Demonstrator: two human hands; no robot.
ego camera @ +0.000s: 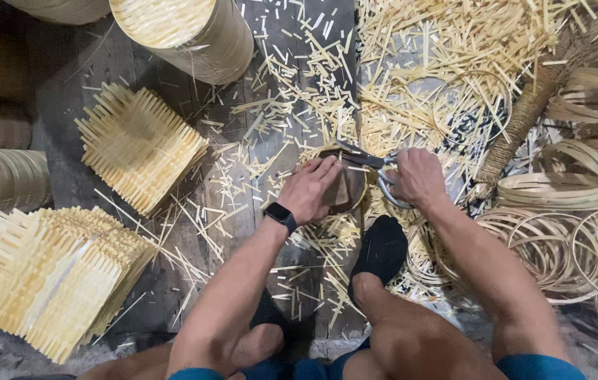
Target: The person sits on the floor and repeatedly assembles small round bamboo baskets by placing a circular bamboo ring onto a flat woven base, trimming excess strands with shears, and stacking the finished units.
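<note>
My left hand (311,187), with a black watch on its wrist, presses down on a small round woven bamboo piece (349,188) lying on the floor. My right hand (417,176) grips the handles of metal scissors (369,160), and the blades reach left over the top rim of the round piece. My foot in a black sock (380,248) rests just below the piece. Cut bamboo strips lie all around both hands.
Two stacks of square woven bamboo mats (138,145) (52,274) lie at left. A woven cylinder (186,32) stands at the top. Several bamboo hoops (566,232) pile at right beside a rope-wound stick (517,123). Loose offcuts (425,63) cover the wooden floor.
</note>
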